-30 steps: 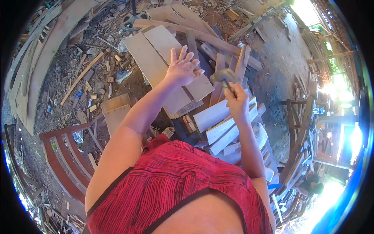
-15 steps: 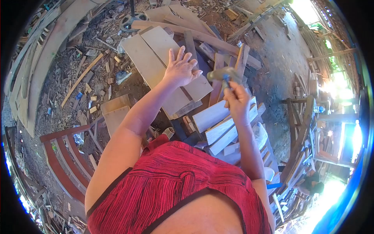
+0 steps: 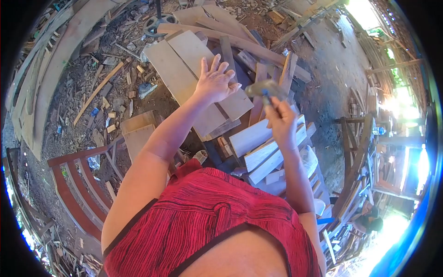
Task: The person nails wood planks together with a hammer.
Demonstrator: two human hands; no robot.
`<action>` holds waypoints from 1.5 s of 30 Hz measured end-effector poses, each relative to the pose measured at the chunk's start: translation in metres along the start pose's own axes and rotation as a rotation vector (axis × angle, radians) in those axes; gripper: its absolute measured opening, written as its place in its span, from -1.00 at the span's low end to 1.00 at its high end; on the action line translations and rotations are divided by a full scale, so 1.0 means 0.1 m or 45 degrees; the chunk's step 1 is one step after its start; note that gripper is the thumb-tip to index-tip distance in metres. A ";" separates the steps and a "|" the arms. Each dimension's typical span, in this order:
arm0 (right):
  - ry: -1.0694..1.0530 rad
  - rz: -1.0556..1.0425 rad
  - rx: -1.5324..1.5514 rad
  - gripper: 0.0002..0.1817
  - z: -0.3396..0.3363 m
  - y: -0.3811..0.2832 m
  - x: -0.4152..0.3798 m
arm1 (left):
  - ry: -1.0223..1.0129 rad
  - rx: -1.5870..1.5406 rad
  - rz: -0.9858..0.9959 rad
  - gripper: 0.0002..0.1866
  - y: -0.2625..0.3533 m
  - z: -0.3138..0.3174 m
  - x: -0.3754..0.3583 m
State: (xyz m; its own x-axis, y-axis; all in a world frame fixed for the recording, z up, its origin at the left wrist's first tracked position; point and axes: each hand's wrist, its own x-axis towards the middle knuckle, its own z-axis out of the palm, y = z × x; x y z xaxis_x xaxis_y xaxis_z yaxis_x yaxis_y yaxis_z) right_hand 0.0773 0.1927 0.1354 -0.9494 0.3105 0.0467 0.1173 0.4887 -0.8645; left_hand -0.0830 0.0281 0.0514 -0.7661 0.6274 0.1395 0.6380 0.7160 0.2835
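Note:
My left hand (image 3: 215, 83) has its fingers spread over two pale wooden boards (image 3: 184, 64) that lie side by side with a dark gap between them. It appears to rest on the right-hand board. A hammer (image 3: 265, 87) is gripped by its handle in my right hand (image 3: 281, 117), with the head raised just right of the boards and blurred by motion. Any nail under the hammer or near the left fingers is too small to make out.
Pale cut planks (image 3: 263, 154) are stacked below my right hand. Longer timbers (image 3: 240, 44) lie behind the boards. A reddish slatted wooden piece (image 3: 76, 189) stands at left, and wood scraps litter the ground. A person (image 3: 368, 219) is at the far right.
The hammer head has shifted slightly and turned a little in my right hand. My left hand keeps its place on the board.

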 end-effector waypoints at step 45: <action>0.495 0.298 -0.445 -0.64 0.11 1.67 -1.09 | 0.357 -0.233 0.045 -0.60 -0.15 0.19 0.02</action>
State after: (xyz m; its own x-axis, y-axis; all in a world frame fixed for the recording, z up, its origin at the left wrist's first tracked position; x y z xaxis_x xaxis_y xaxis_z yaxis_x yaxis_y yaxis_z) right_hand 0.1969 0.2312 -0.0195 -0.7176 0.6874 0.1117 0.4636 0.5912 -0.6600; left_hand -0.0928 0.0247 0.0293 -0.7514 0.5243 0.4006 0.6596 0.6124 0.4358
